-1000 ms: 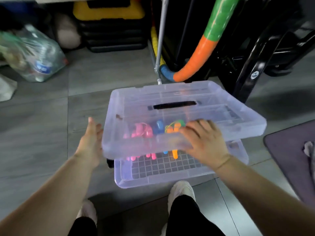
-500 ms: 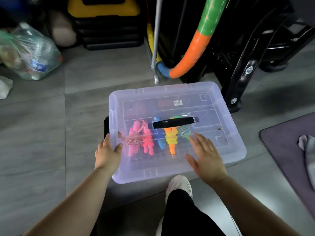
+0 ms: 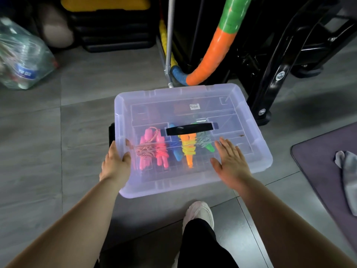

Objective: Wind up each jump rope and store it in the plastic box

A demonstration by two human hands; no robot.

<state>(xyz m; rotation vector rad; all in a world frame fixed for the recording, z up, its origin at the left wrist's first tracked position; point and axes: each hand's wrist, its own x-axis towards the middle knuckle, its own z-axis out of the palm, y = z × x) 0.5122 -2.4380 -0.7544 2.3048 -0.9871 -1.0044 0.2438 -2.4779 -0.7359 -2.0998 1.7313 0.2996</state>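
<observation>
The clear plastic box (image 3: 257, 151) sits on the floor with its lid (image 3: 173, 99) on top and a black handle (image 3: 190, 129) across the lid. Through the lid I see several wound jump ropes: pink ones (image 3: 152, 149), a blue one (image 3: 175, 149), an orange one with yellow cord (image 3: 189, 153) and a green one (image 3: 205, 142). My left hand (image 3: 116, 163) holds the lid's left edge, thumb on top. My right hand (image 3: 229, 161) lies flat on the lid with straight fingers.
A black latch (image 3: 111, 132) sticks out at the box's left side. Behind stand a hoop in orange and green foam (image 3: 216, 53), a metal pole (image 3: 170, 41), black equipment (image 3: 274, 70), and a bag of bottles (image 3: 23, 60). A purple mat (image 3: 328, 171) with a grey cloth (image 3: 347, 171) lies right. My shoe (image 3: 199, 211) is near the box.
The lid, held tilted above the box a second ago, has come down and now sits on the box. My left hand moved onto its left edge; my right hand flattened on top.
</observation>
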